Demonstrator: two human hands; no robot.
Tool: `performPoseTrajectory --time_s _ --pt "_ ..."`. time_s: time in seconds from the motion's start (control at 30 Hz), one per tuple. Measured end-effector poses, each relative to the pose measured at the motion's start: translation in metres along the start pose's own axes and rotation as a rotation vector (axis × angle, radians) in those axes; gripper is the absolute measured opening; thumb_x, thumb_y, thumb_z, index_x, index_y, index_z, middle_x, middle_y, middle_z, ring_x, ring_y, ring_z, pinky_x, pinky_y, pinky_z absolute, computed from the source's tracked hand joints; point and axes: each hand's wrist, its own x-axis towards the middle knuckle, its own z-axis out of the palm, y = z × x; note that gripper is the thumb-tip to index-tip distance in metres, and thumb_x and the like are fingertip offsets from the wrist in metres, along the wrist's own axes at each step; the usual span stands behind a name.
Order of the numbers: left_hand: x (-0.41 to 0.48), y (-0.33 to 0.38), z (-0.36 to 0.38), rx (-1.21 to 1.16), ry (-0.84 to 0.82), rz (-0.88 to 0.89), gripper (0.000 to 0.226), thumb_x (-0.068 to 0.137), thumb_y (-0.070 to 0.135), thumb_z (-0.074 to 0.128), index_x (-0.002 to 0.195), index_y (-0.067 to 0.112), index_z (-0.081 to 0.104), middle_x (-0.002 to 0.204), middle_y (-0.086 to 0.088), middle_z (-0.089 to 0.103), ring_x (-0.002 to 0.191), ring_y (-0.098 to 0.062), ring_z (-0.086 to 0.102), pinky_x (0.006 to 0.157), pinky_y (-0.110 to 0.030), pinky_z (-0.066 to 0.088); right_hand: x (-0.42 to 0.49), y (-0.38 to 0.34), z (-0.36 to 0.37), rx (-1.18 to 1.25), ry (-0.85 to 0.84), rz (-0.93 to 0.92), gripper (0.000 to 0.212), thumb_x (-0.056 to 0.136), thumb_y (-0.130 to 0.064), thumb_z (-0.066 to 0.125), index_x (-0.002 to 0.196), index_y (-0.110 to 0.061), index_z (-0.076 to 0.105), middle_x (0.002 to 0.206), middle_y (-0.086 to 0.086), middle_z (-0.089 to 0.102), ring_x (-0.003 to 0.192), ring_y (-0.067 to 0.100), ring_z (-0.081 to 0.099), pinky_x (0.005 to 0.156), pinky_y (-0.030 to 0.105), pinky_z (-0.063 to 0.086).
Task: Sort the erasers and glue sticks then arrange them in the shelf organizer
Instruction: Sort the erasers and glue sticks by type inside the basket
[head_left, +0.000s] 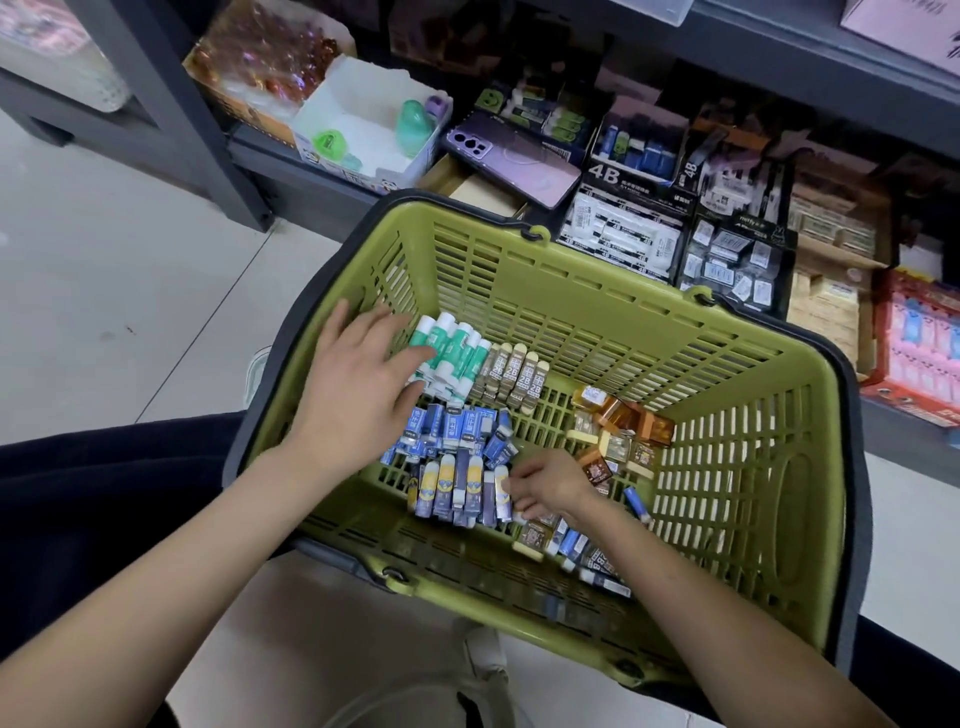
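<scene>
Basket (571, 270): sorting approx. half done. Green glue sticks (452, 348), 2B erasers (514, 374), blue erasers (457, 431), purple glue sticks (457, 488) grouped inside; loose mix (571, 545) left. L hand (358, 384) spread on green sticks; R hand (550, 486) curled at purple row, grip unclear. Shelf organizer (623, 228) step prob. not begun.

The basket (597, 291) at the frame's centre is matt green plastic with slotted walls. The phone (511, 156) above it has a glossy back. The floor (130, 270) at left is smooth tile.
</scene>
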Motion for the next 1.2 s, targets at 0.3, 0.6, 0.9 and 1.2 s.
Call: performPoseTrajectory --time_s 0.3,0.6,0.9,1.2 --pt "0.012 0.029 0.026 -0.235 -0.135 0.067 0.029 0.082 0.012 0.071 0.110 0.010 0.069 0.110 -0.013 0.065 0.104 -0.036 0.057 0.091 -0.044 0.046 -0.015 0.032 -0.053 -0.395 0.152 -0.103 0.024 0.083 -0.022 0.071 0.106 -0.021 0.068 0.108 -0.003 0.068 0.090 0.015 0.066 0.081 0.036 0.056" --pt "0.028 0.056 0.051 -0.386 -0.312 0.072 0.031 0.095 0.025 0.053 0.125 0.021 0.059 0.128 0.002 0.055 0.123 -0.019 0.042 0.101 -0.029 0.030 -0.014 0.054 -0.051 -1.130 0.080 -0.218 0.050 0.086 -0.031 0.065 0.133 -0.037 0.048 0.130 -0.007 0.050 0.126 0.018 0.046 0.100 0.049 0.043" --pt "0.030 0.051 0.053 -0.472 -0.341 -0.003 0.028 0.094 0.024 0.056 0.121 0.022 0.062 0.127 0.004 0.056 0.122 -0.017 0.045 0.100 -0.028 0.033 -0.023 0.028 -0.085 -0.088 0.392 -0.128 0.042 0.079 -0.006 0.072 0.117 -0.012 0.055 0.105 -0.001 0.064 0.077 0.011 0.067 0.062 0.021 0.056" --pt "0.045 0.062 0.065 -0.516 -0.348 -0.020 0.026 0.093 0.022 0.057 0.118 0.020 0.064 0.118 0.004 0.059 0.110 -0.011 0.050 0.082 -0.016 0.032 0.002 0.029 -0.103 0.197 0.584 0.069 0.036 0.083 0.008 0.063 0.115 -0.006 0.062 0.109 0.007 0.063 0.073 0.016 0.064 0.057 0.017 0.053"
